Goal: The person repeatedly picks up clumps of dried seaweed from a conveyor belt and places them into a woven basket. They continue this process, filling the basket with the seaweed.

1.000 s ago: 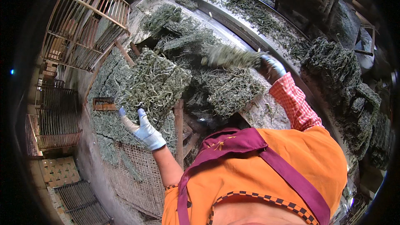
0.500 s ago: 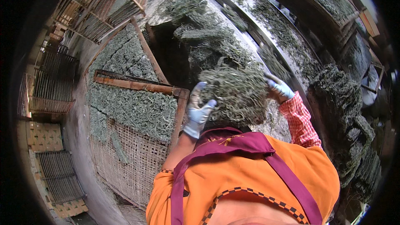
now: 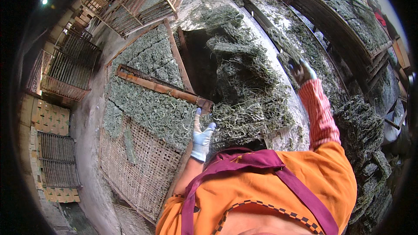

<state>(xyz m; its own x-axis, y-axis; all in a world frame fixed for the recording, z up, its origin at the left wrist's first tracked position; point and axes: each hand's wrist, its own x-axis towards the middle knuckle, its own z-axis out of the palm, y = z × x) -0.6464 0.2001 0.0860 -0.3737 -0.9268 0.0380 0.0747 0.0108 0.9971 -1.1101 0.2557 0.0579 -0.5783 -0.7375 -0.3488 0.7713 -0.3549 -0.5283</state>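
While your pale worktop (image 3: 289,141) runs from the upper middle of the frame down to the centre, with a dark rail (image 3: 250,6) along its far side, a big woven tray (image 3: 148,178) slopes across the left half. The upper part of that tray carries a green-grey layer (image 3: 148,111) of strands, cracked in places; its lower part shows bare weave, save for one narrow strip (image 3: 129,146). Right of the tray, a dark pile (image 3: 237,54) of dried strands rises on the worktop. At the pile's near end, in the centre, a mat (image 3: 252,119) of strands lies flat, so that portion looks laid down, though its edges are ragged. How much is left overall, you cannot tell from this view. A wooden bar (image 3: 152,83) crosses the tray, ending close to the mat. In the upper right, a loose clump (image 3: 284,45) lies along the rail, apart from the mat. Your right hand (image 3: 300,69) is at its lower end; whether the fingers grip it is unclear. Your left hand (image 3: 202,137), thumb and fingers spread, holds nothing visible beside the mat's left edge.
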